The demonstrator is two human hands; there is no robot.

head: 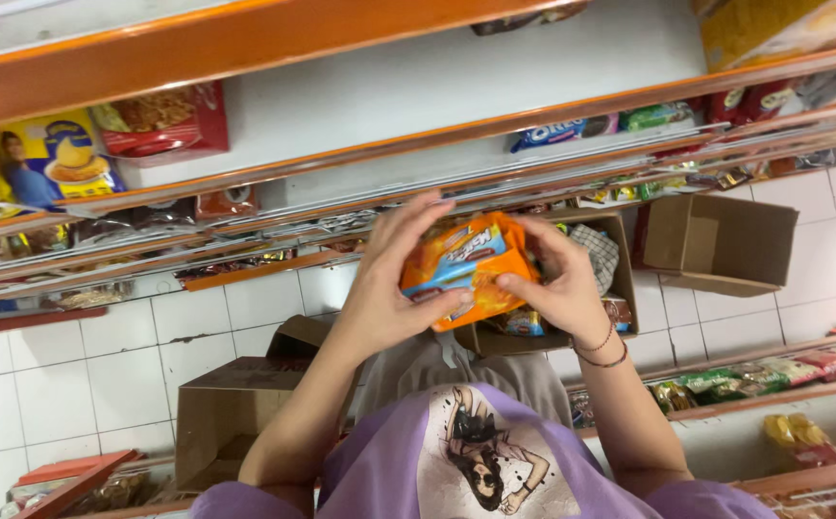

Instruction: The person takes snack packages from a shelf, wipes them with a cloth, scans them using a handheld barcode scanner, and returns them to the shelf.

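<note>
— Where is the orange snack packet (469,269) found?

— It is held up between both hands, above an open cardboard box (620,252) on the white tiled floor (101,356). A blue and red label band is seen across its front.

— How are the hands set on it?

— The left hand (389,279) is curled round the packet's left end, fingers laid over the top edge and the thumb pressed on the lower front. The right hand (557,279) is closed on the right end, with the thumb and fingers pinched on the wrapper. Thin bracelets are worn on the right wrist.

— What is seen in the box under it?

— More small packets are glimpsed inside, one with blue on it, together with a checked cloth; the rest is hidden by the hands.

— And round about?

— A second cardboard box (721,240), lying on its side, is placed just right of the first, and a third box (231,413) is stood at the lower left. Orange-edged shelves (274,43) are run across the top. On them, a yellow package with a blue figure (48,163) is set at far left, a red package (168,120) beside it, a blue biscuit packet (557,132) and a green one (658,115) further right, and a yellow carton (774,24) in the top corner. Mixed red, green and yellow wrappers (774,370) are ranged on a low shelf at the right.
</note>
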